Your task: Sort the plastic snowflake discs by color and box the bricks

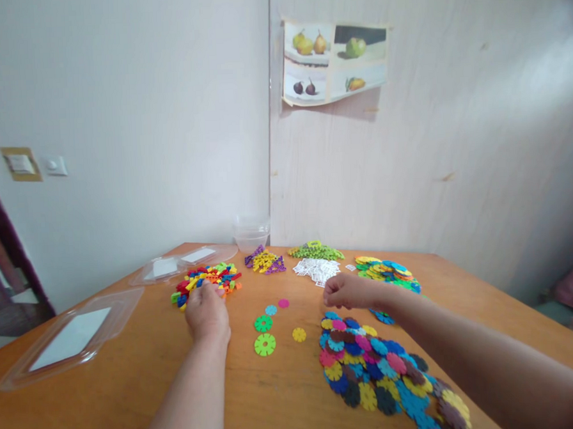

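Note:
My left hand rests at the near edge of a heap of small multicoloured bricks, fingers curled down onto it; what they hold is hidden. My right hand hovers closed just above a large pile of coloured snowflake discs, near white pieces; I cannot make out what is in its fingers. Between my hands lie loose discs: two green, one yellow, one blue, one pink.
A wooden table carries clear plastic lids at the left and more behind. Stacked clear tubs stand by the wall. Purple-yellow pieces, green pieces and another disc pile lie at the back.

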A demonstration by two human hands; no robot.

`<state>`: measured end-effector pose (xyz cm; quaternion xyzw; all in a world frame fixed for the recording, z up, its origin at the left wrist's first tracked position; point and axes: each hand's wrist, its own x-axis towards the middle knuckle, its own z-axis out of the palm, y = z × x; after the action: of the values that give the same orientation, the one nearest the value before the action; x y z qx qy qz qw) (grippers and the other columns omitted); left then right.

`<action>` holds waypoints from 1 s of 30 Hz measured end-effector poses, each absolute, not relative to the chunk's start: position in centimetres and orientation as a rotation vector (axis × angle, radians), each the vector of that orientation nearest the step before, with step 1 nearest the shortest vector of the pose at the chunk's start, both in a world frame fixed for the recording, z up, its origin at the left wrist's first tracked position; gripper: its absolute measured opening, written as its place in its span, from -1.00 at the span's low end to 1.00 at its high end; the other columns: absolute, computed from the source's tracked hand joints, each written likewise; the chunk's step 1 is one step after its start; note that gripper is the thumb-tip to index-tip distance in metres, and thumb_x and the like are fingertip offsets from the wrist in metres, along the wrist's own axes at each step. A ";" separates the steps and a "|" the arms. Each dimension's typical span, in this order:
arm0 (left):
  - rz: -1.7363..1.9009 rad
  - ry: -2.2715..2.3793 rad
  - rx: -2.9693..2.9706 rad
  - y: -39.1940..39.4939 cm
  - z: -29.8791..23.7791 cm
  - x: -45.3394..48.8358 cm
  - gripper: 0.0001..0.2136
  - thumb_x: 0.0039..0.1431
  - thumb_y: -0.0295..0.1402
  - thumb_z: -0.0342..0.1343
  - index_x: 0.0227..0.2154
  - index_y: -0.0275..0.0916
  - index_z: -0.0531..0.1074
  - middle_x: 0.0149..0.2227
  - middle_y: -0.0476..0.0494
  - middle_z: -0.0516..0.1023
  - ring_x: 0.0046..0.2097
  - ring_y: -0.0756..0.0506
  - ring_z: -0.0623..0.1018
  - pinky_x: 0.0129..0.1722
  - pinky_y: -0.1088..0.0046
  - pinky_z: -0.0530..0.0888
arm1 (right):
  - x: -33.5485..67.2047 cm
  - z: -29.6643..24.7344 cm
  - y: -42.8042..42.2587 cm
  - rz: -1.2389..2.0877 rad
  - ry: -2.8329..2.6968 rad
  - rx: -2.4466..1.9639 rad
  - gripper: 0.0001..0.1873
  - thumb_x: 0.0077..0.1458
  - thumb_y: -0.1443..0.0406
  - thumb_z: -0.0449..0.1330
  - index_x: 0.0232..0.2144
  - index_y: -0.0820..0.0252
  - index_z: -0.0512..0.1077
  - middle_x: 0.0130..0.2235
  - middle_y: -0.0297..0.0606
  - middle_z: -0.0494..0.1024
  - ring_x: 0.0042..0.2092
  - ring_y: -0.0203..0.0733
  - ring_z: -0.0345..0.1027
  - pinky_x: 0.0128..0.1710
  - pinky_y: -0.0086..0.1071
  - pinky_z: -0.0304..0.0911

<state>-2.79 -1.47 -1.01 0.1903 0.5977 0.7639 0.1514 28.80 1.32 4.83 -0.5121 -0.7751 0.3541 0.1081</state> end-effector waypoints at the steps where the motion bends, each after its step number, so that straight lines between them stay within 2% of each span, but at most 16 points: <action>1: 2.191 1.719 0.554 -1.5 -1.0 -2.8 -0.76 0.06 -0.20 0.01 -0.48 -0.28 0.45 -0.52 -0.09 0.52 -0.41 -0.09 0.54 -0.39 0.38 0.50 | 28.1 4.8 1.2 1.035 -2.292 -1.492 -0.92 -0.08 0.30 0.23 -0.49 0.21 0.47 -0.54 -0.41 0.44 -0.50 -0.39 0.21 -0.54 -0.55 0.09; 7: 2.181 1.734 0.554 -1.4 -1.1 -3.0 -0.77 0.05 -0.21 0.01 -0.47 -0.28 0.45 -0.52 -0.09 0.52 -0.42 -0.09 0.53 -0.37 0.35 0.50 | 23.3 5.2 -0.9 1.002 -2.616 -1.379 -0.81 -0.16 0.24 0.32 -0.41 0.16 0.50 -0.47 -0.41 0.52 -0.47 -0.33 0.30 -0.52 -0.51 0.13; 13: 2.175 1.746 0.552 -1.5 -0.9 -2.8 -0.79 0.05 -0.25 0.01 -0.50 -0.27 0.43 -0.51 -0.11 0.52 -0.43 -0.08 0.53 -0.37 0.36 0.49 | 21.4 5.3 -1.6 1.007 -2.800 -1.348 -0.89 -0.15 0.29 0.27 -0.47 0.17 0.48 -0.54 -0.42 0.47 -0.53 -0.36 0.25 -0.56 -0.52 0.09; 18: 2.187 1.740 0.560 -1.4 -1.1 -2.9 -0.78 0.05 -0.24 0.01 -0.48 -0.28 0.45 -0.52 -0.09 0.52 -0.44 -0.08 0.52 -0.38 0.37 0.49 | 21.6 4.7 -1.1 1.046 -2.738 -1.338 -0.86 -0.19 0.31 0.28 -0.46 0.18 0.45 -0.54 -0.44 0.45 -0.54 -0.38 0.21 -0.56 -0.53 0.09; 25: 2.196 1.711 0.523 -1.6 -0.9 -2.8 -0.77 0.04 -0.21 0.03 -0.48 -0.27 0.45 -0.53 -0.07 0.50 -0.43 -0.08 0.52 -0.39 0.37 0.49 | 24.9 4.9 0.0 1.062 -2.427 -1.376 -0.89 -0.19 0.39 0.23 -0.46 0.22 0.46 -0.48 -0.41 0.49 -0.47 -0.38 0.26 -0.51 -0.56 0.11; 30: 2.203 1.698 0.527 -1.5 -1.0 -2.8 -0.77 0.04 -0.20 0.03 -0.49 -0.28 0.44 -0.53 -0.06 0.50 -0.45 -0.07 0.51 -0.40 0.38 0.48 | 28.8 5.2 0.3 1.178 -2.335 -1.409 -0.92 -0.14 0.34 0.23 -0.47 0.22 0.46 -0.52 -0.41 0.46 -0.46 -0.36 0.31 -0.51 -0.55 0.12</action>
<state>-2.79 -1.48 -0.99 0.1841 0.5926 0.7688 0.1549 28.83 0.35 5.18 -0.4725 -0.7831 0.3951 0.0855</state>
